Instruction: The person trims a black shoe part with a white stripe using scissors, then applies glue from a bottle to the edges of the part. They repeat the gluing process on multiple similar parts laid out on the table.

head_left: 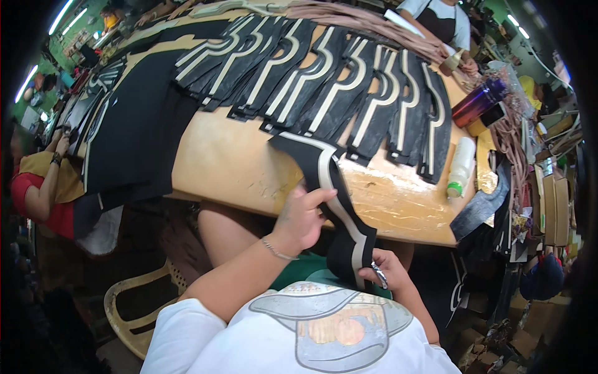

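A long black curved piece with a white stripe (325, 163) runs from the table edge down toward my lap. My left hand (303, 218) is closed on its left edge, the index finger lying across the stripe. Lower down, my right hand (387, 268) grips the piece's near end, with its fingers partly hidden. A small shiny metal object (379, 275) shows at the right hand; whether it is a tool or something worn I cannot tell. The far end of the piece rests on the wooden table (227, 149), beside overlapping stacks of similar black striped pieces (324, 81).
Large black sheets (134, 124) cover the table's left side. At the right stand a white bottle with a green cap (461, 167) and a purple tumbler (479, 101). Co-workers sit at the left (47, 187) and far right (439, 25). A chair (134, 299) is at lower left.
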Available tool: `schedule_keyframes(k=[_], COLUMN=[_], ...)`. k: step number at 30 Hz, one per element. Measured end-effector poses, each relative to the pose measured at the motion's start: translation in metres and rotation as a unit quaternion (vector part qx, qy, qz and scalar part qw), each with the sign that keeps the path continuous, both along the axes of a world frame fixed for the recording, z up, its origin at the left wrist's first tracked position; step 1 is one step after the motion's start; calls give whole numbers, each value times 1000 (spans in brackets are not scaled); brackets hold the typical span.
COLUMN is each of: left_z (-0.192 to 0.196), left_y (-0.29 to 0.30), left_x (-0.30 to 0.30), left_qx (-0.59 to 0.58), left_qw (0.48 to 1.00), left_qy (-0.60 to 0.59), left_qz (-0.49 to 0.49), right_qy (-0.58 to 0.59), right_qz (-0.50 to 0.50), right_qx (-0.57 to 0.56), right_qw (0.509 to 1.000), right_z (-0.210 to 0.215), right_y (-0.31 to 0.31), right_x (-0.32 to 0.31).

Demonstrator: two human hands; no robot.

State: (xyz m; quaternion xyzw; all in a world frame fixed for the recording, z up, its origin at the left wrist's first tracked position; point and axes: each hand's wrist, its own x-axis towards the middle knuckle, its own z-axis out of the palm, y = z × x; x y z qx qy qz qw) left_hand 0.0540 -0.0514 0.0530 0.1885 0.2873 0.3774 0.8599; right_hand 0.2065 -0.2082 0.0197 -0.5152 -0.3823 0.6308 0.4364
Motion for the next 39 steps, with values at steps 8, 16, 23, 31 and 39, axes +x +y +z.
schedule_keyframes(k=[8, 16, 23, 31, 39], left_z=[29, 17, 28, 35, 5], left_y=[35, 31, 19, -2, -3], left_x=[-37, -38, -38, -6, 1], left_qx=[72, 187, 86, 39, 163], left_qw=[972, 979, 984, 982, 985], left_qy=[122, 79, -109, -171, -24], left_qz=[-190, -14, -109, -75, 56], right_qy=[-123, -29, 15, -65, 56], right_qz=[80, 51, -19, -91, 49], right_qx=[-121, -110, -41, 51, -23], right_qw=[982, 992, 999, 992, 997], right_z=[30, 8, -8, 16, 1], right_y=[10, 0, -10, 30, 3], right_x=[25, 31, 40, 41, 0])
